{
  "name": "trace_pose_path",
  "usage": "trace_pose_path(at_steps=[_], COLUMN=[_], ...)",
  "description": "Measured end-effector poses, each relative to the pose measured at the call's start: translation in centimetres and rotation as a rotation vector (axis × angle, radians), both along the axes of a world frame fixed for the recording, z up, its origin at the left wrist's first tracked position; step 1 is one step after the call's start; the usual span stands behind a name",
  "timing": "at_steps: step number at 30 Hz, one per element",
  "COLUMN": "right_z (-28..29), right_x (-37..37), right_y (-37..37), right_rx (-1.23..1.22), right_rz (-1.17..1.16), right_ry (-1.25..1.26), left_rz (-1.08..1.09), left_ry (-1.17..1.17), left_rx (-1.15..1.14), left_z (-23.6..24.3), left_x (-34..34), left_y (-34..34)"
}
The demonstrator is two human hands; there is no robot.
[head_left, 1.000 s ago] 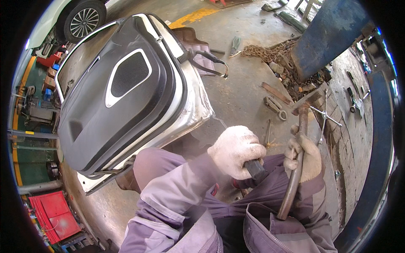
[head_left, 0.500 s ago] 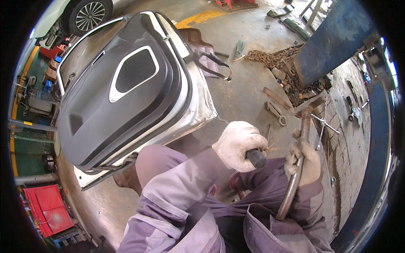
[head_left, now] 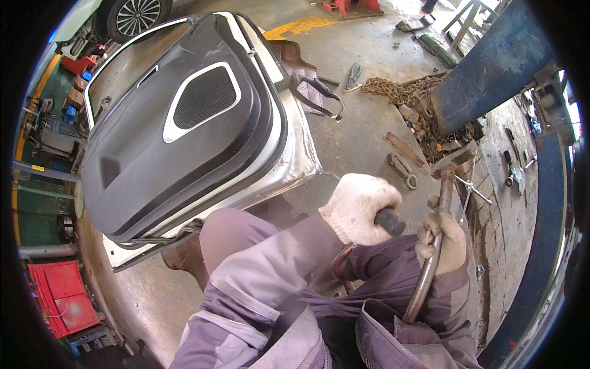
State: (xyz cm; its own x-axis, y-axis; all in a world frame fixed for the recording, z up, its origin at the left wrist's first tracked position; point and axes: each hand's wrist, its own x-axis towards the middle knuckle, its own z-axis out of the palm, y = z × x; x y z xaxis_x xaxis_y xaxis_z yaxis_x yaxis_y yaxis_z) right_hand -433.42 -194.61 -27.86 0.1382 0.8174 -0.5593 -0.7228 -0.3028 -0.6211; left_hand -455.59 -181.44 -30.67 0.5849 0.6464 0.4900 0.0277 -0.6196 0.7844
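Left grip [head_left: 357, 208], a hand in one white knitted glove, is curled tightly around one short, black, cylindrical handle [head_left: 389, 221], whose blunt end pokes out on the right side of the fist; the rest of it is hidden, so its far end cannot be told. Right grip [head_left: 452, 241], in a second pale knitted glove, has its fingers wrapped around one long, brown, round-shafted hammer [head_left: 424, 281]. Its shaft slants from the person's right forearm up past the fingers to what is probably its grey, block-shaped head, though clutter behind makes that end hard to read. Both held things are above the person's lap, the black handle just left of the hammer and apart from it. Purple-grey work trousers [head_left: 236, 237] cover the two bent legs. To the left lies one white car door with a black inner panel [head_left: 203, 166], carrying one dark mesh grille framed in silver. Beyond the hands, the grey concrete floor [head_left: 362, 132] bears one flat, rusty metal bar [head_left: 407, 151], one grey metal tool with a ringed end [head_left: 402, 172] just beside it, one silver cross-shaped wrench [head_left: 479, 192], and one heap of rusty chain [head_left: 396, 91] near the foot of one slanting blue steel column [head_left: 491, 67].
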Motion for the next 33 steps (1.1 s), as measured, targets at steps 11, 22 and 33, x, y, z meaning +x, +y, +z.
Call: trace_pose_path(at_steps=[11, 22, 33], right_z=[10.4, 11.0, 10.7], right_x=[3.8, 2.1, 3.6], right_y=[-1.5, -1.5, 0.7], right_rx=[0.477, 0.515, 0.981], right_rz=[0.046, 0.869, 0.968], right_ry=[-0.754, -1.583, -1.682], left_rz=[0.296, 0.232, 0.245], left_ry=[0.003, -0.034, -0.144], left_rx=[-0.118, -0.092, -0.112], left_z=[0.2, 0.0, -0.3], left_x=[1.3, 0.7, -0.3], left_y=[0.3, 0.2, 0.1])
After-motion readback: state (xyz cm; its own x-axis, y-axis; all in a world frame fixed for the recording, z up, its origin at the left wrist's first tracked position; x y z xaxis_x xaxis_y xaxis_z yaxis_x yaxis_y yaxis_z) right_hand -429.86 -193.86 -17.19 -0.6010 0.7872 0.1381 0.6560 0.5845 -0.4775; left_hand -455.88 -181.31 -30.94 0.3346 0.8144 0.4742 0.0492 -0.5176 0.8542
